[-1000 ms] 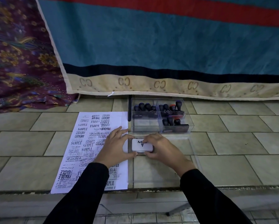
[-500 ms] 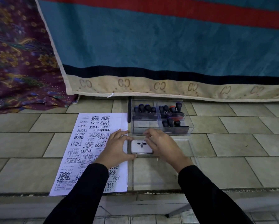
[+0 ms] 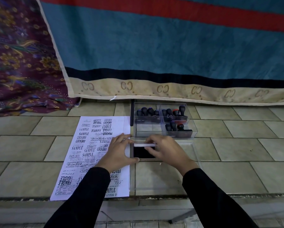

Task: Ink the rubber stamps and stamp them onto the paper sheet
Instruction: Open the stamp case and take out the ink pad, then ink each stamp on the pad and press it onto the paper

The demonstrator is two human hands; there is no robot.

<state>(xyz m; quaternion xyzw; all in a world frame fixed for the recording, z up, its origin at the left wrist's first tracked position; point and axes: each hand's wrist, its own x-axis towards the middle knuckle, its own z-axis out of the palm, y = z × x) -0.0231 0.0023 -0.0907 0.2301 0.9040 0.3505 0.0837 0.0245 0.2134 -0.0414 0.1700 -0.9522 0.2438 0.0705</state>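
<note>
Beige tiled floor (image 3: 236, 150); teal red-striped blanket (image 3: 154, 46) hangs behind; purple floral cloth (image 3: 18, 63) left.

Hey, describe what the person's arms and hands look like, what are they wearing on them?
Both arms are covered by long, plain black sleeves that end at the wrists, with no visible logo or pattern. The left hand and the right hand are bare: no gloves. No rings, watch or bracelet can be made out, though the light is dim.

One printed paper sheet (image 3: 95, 155), one open ink pad (image 3: 143, 153), one clear divided box (image 3: 162, 129) with about eleven rubber stamps (image 3: 170, 112), and two hands are counted.
</note>
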